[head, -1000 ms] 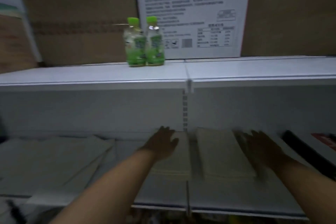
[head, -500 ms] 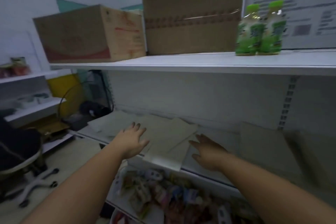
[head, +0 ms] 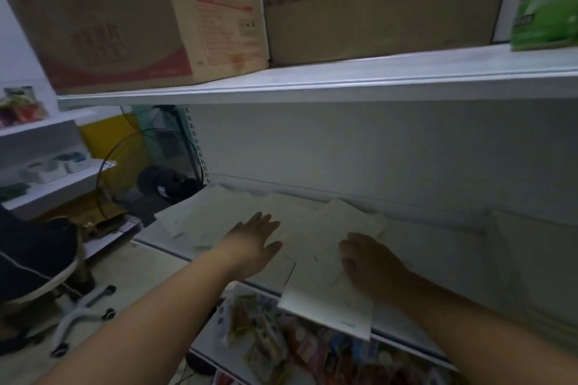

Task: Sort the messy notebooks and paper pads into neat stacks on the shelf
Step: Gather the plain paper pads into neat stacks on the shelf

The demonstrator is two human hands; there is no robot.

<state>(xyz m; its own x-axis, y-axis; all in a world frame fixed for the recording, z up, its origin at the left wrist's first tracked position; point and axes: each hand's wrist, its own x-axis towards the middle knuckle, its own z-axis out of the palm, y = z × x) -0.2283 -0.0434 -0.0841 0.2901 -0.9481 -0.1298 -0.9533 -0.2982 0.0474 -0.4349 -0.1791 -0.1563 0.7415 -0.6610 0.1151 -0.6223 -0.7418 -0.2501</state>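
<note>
Several pale notebooks (head: 219, 212) lie fanned out and overlapping on the white middle shelf (head: 431, 247). One notebook (head: 325, 297) hangs over the shelf's front edge. My left hand (head: 253, 244) lies flat with straight fingers on the left part of the pile. My right hand (head: 369, 259) rests palm down on the overhanging notebook, fingers loosely bent. A neater pale stack (head: 531, 247) sits at the right end of the shelf.
Two cardboard boxes (head: 131, 19) and a green bottle (head: 547, 3) stand on the upper shelf (head: 312, 81). Colourful snack packs (head: 281, 341) fill the shelf below. A floor fan (head: 147, 172) and an office chair (head: 34, 259) stand to the left.
My view swung left from the neat stacks to the messy pile. Both hands moved onto the fanned notebooks, the right one now lying on the overhanging notebook.
</note>
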